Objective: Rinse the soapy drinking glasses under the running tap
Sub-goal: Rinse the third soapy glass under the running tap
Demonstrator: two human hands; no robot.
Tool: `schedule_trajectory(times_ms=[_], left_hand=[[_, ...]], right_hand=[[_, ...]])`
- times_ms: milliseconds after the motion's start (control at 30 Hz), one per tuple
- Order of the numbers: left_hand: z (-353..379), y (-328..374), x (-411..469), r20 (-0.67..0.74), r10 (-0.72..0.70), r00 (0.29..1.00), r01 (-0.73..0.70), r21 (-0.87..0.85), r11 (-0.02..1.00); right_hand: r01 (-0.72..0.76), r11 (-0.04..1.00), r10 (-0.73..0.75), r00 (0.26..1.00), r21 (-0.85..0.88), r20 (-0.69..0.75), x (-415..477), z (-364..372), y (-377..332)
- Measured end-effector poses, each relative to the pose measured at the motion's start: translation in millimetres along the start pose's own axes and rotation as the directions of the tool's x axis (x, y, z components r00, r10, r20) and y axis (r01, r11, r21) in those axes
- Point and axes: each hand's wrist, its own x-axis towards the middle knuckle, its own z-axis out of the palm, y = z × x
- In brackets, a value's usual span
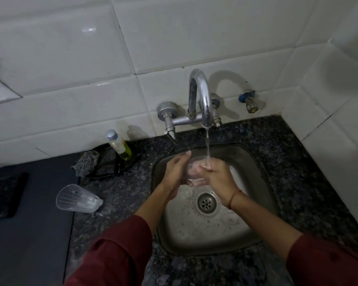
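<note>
over the small square steel sink (pixel 194 230), both hands hold a clear drinking glass (pixel 191 172) right under the thin stream of water (pixel 207 145) that falls from the curved shiny metal tap (pixel 201 96). the glass is wet and may be soapy, so i think it could slip out, bang on the steel and crack. the water seems to land on the right hand (pixel 217 174) more than in the glass, so soap could stay inside if the glass is not tipped to catch it. a second clear ribbed glass (pixel 79 199) lies on its side on the speckled dark stone counter (pixel 116 193), well to the left of the sink. it might roll if an elbow bumps it.

the left hand (pixel 175 172) presses on the left side of the held glass, fingers nearly straight and pointing toward the wall. the right hand is curled round the right side, wrist bent. both dark red sleeves (pixel 116 250) stop well short of the water.
</note>
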Motion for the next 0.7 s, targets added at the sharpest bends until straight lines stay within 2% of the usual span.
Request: schedule_trajectory(times_ms=[33, 67, 100, 133, 200, 233, 300, 367, 433, 467, 500, 533, 600, 700], left_hand=[[1, 0, 0, -0.019, -0.023, 1.000, 0.023, 0.014, 1.000], [1, 0, 1, -0.039, -0.049, 0.998, 0.049, 0.007, 0.999], [2, 0, 1, -0.062, -0.065, 0.996, 0.065, -0.011, 0.998], [2, 0, 0, -0.080, -0.080, 0.994, 0.077, -0.032, 0.996], [4, -2, -1, -0.093, -0.085, 0.992, 0.080, -0.056, 0.995], [6, -1, -4, -0.095, -0.071, 0.993, 0.067, -0.047, 0.997], [9, -1, -5, -0.104, -0.035, 0.994, 0.039, 0.035, 0.999], [15, -1, -5, -0.098, -0.007, 0.995, 0.018, 0.113, 0.993], [23, -1, -6, -0.056, 0.003, 0.998, 0.002, 0.088, 0.996], [25, -1, -8, -0.025, 0.011, 1.000, -0.009, 0.062, 0.998], [27, 0, -10, 0.008, 0.021, 1.000, -0.021, 0.043, 0.999], [28, 1, -13, 0.048, 0.026, 0.998, -0.028, 0.030, 0.999], [31, 4, -17, 0.143, 0.032, 0.989, -0.032, -0.003, 0.999], [40, 9, -22, 0.211, 0.055, 0.976, -0.043, -0.061, 0.997]], right_hand=[[0.037, 0.996, -0.034, 0.999, -0.076, 0.038, 1, -2, 2], [0.118, 0.963, -0.107, 0.993, -0.241, 0.059, 1, -4, 4], [0.187, 0.886, -0.187, 0.981, -0.424, 0.043, 0, -7, 7], [0.199, 0.801, -0.259, 0.965, -0.565, -0.028, -1, -10, 9], [0.175, 0.730, -0.391, 0.900, -0.661, -0.194, -3, -15, 14], [0.190, 0.756, -0.409, 0.885, -0.627, -0.225, -3, -16, 19], [0.198, 0.883, -0.307, 0.929, -0.425, -0.205, -2, -15, 23], [0.172, 0.950, -0.217, 0.964, -0.262, -0.155, 1, -12, 28], [0.120, 0.980, -0.157, 0.956, -0.156, -0.250, 6, -11, 32], [0.058, 0.997, -0.072, 0.943, -0.053, -0.325, 9, -12, 32], [-0.023, 0.995, 0.056, 0.927, 0.094, -0.372, 11, -15, 33], [-0.118, 0.962, 0.203, 0.912, 0.248, -0.356, 11, -17, 34], [-0.288, 0.837, 0.402, 0.900, 0.465, -0.167, 8, -22, 34], [-0.377, 0.727, 0.399, 0.912, 0.574, 0.093, 4, -27, 34]])
